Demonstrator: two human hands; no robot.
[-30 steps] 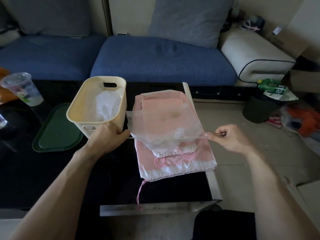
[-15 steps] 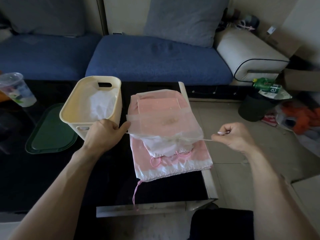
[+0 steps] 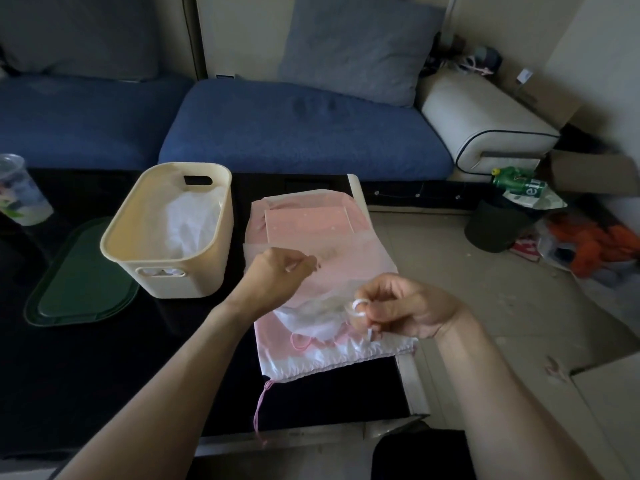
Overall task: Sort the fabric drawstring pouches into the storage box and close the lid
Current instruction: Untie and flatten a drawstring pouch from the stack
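1. Middle of the frame: both hands are up over the pile of pink pouches (image 3: 311,355) on the black table (image 3: 104,375). The left hand (image 3: 277,275) has its fingers curled together, pinching the sheer white pouch (image 3: 349,268). The right hand (image 3: 405,310) is curled too, pinching a white drawstring (image 3: 358,306) that loops by its fingertips.
2. The cream storage box (image 3: 169,233) sits just left of the pile, open, with white fabric (image 3: 190,223) already inside.
3. The dark green lid (image 3: 83,282) lies flat, lower left of the box, touching its base.
4. Left edge: a clear plastic cup (image 3: 20,192), cut off by the frame.
5. Top: blue sofa (image 3: 304,133) with a grey cushion (image 3: 360,46). Right side: a black bin (image 3: 495,225) with a green bottle (image 3: 519,181) on top, plus an orange clutter heap I can't make out.
6. The hands and sheer pouch cover the pile's middle, so I can't count the pouches. A pink cord (image 3: 261,407) dangles off the front edge.
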